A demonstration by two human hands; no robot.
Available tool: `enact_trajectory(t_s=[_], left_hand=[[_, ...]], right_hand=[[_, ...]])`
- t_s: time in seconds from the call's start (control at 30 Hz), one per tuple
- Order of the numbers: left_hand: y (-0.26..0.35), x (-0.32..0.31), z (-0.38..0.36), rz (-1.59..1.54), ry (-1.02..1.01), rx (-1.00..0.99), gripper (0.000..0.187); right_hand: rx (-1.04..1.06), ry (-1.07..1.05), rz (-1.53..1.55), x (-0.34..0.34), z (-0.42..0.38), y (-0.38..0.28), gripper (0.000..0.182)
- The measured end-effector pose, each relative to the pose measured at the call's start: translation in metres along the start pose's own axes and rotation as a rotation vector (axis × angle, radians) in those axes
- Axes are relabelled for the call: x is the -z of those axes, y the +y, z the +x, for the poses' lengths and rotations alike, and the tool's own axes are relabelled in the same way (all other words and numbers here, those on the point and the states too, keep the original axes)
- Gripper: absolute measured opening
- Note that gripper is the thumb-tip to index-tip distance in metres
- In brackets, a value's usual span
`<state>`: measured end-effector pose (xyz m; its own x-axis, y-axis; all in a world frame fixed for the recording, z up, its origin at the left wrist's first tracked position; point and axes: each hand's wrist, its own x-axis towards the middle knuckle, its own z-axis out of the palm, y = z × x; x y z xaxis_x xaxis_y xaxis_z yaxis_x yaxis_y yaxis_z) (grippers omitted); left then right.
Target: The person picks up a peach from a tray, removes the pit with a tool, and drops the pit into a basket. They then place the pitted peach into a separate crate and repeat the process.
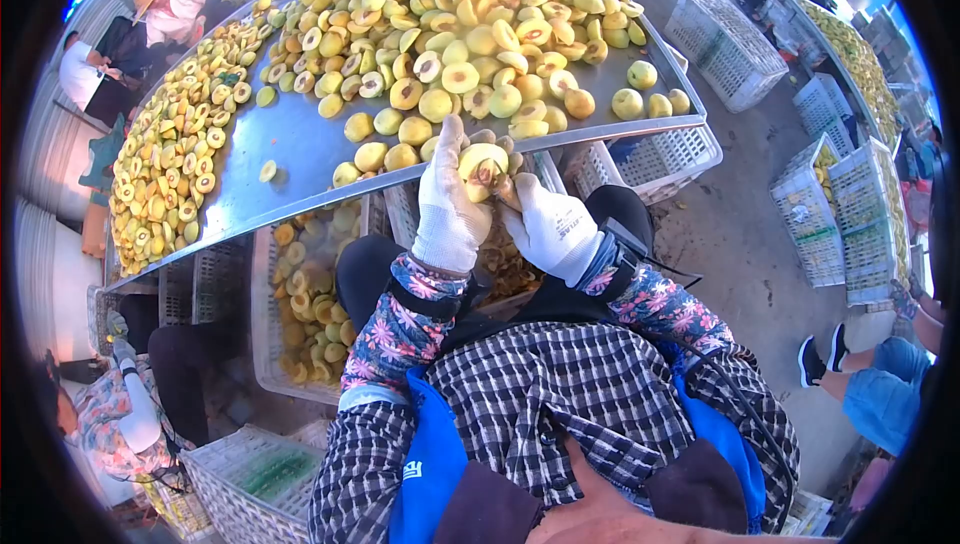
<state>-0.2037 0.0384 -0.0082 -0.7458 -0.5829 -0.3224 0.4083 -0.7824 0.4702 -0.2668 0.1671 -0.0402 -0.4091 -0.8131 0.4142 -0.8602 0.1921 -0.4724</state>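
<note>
In front of my lap, just past the near edge of a metal table (262,159), I hold a cut yellow apricot (482,166) with brown at its centre. My left hand (448,206), in a white glove, is closed around it with the thumb pointing up. My right hand (556,228), gloved too, has its fingers closed against the fruit's right side; what it grips there, perhaps a small tool, I cannot make out. Many cut and whole apricots (440,39) are heaped on the table beyond my hands.
Below the table, a crate (262,344) of apricot halves stands left of my knees. White plastic crates (725,49) stand on the floor to the right, and another crate (250,474) is at lower left. Co-workers sit at the left; another person's legs (885,384) show at right.
</note>
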Motion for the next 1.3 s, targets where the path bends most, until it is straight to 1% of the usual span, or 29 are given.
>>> enact_trajectory(t_s=[0.03,0.07,0.1,0.13,0.17,0.23,0.27,0.3,0.37,0.4,0.43,0.47,0.5,0.53,0.57,0.6,0.63,0.67,0.7,0.73,0.8,0.83,0.9,0.97,1.03,1.17,1.23,1.27,1.3], left_hand=[[-0.001,-0.003,-0.004,0.017,-0.011,-0.029,0.031],[-0.006,0.003,-0.001,0.046,-0.083,-0.103,0.033],[-0.006,0.012,-0.001,0.127,-0.213,-0.14,0.038],[-0.01,0.008,-0.005,0.148,-0.164,-0.223,0.043],[-0.012,0.016,0.001,0.151,-0.192,-0.222,0.041],[-0.016,0.024,0.007,0.082,-0.172,-0.21,0.037],[-0.013,0.024,0.006,0.08,-0.181,-0.144,0.035],[-0.01,0.023,0.006,0.078,-0.182,-0.078,0.033],[0.0,0.029,0.012,0.199,-0.22,0.002,0.03],[0.001,0.025,0.007,0.178,-0.185,0.016,0.029],[-0.002,0.026,0.012,0.176,-0.189,0.014,0.029],[-0.007,0.031,0.018,0.154,-0.27,-0.042,0.03],[-0.01,0.038,0.017,0.135,-0.333,-0.095,0.031],[-0.012,0.031,0.013,0.143,-0.295,-0.112,0.035],[-0.012,0.029,0.01,0.131,-0.316,-0.118,0.036],[-0.01,0.014,-0.002,0.063,-0.222,-0.069,0.037],[-0.008,0.018,-0.002,0.018,-0.299,-0.081,0.036],[-0.01,0.011,0.0,-0.151,-0.221,-0.057,0.035],[-0.011,0.01,-0.001,-0.197,-0.21,-0.089,0.033],[-0.011,0.009,-0.002,-0.188,-0.171,-0.124,0.033],[-0.01,0.002,-0.005,-0.177,-0.108,-0.16,0.033],[-0.011,0.004,-0.005,-0.171,-0.1,-0.159,0.033],[-0.012,0.002,-0.003,-0.127,-0.118,-0.249,0.033],[-0.012,0.002,-0.005,-0.096,-0.108,-0.265,0.033],[-0.011,0.004,-0.006,-0.061,-0.111,-0.294,0.033],[-0.01,0.003,-0.008,0.025,-0.068,-0.295,0.034],[-0.005,0.006,-0.005,0.207,-0.103,-0.231,0.035],[-0.003,0.007,-0.005,0.209,-0.101,-0.227,0.035],[-0.001,0.007,-0.004,0.247,-0.11,-0.196,0.035]], right_hand=[[0.022,-0.001,0.068,-0.001,-0.001,0.001,0.026],[0.046,0.008,0.129,-0.002,-0.001,0.001,0.027],[0.011,-0.012,0.208,-0.002,-0.001,-0.001,0.028],[0.06,0.028,0.227,-0.009,-0.005,0.004,0.029],[0.108,0.066,0.245,-0.012,-0.007,0.009,0.03],[0.024,-0.093,0.337,-0.001,-0.001,0.011,0.03],[0.026,-0.11,0.338,0.0,0.0,0.015,0.03],[-0.002,-0.173,0.283,0.008,0.002,0.016,0.031],[-0.015,-0.212,0.147,0.011,0.001,0.02,0.031],[-0.015,-0.203,0.14,0.014,0.003,0.021,0.031],[0.046,-0.203,0.105,0.018,0.005,0.022,0.031],[0.105,-0.211,0.075,0.022,0.006,0.022,0.03],[0.124,-0.174,0.013,0.028,0.009,0.018,0.028],[0.151,-0.164,-0.026,0.029,0.012,0.02,0.028],[0.178,-0.162,-0.049,0.027,0.013,0.023,0.027],[0.142,-0.151,-0.021,0.028,0.013,0.021,0.027],[0.103,-0.139,0.004,0.029,0.011,0.014,0.028],[0.095,-0.083,0.054,0.029,0.011,0.007,0.027],[0.088,-0.017,0.092,0.029,0.012,0.003,0.027],[0.123,0.018,0.1,0.026,0.013,0.004,0.027],[0.087,-0.018,0.076,0.025,0.013,0.001,0.027],[0.089,-0.025,0.061,0.024,0.014,0.001,0.027],[0.062,-0.036,0.046,0.026,0.015,-0.003,0.027],[0.03,-0.048,0.031,0.028,0.016,-0.005,0.027],[0.03,-0.117,0.056,0.028,0.016,-0.005,0.027],[-0.017,-0.191,0.048,0.023,0.014,-0.001,0.026],[-0.015,-0.222,0.105,0.02,0.011,0.004,0.028],[-0.019,-0.223,0.107,0.019,0.009,0.004,0.028],[-0.089,-0.247,0.256,0.018,0.007,0.003,0.028]])
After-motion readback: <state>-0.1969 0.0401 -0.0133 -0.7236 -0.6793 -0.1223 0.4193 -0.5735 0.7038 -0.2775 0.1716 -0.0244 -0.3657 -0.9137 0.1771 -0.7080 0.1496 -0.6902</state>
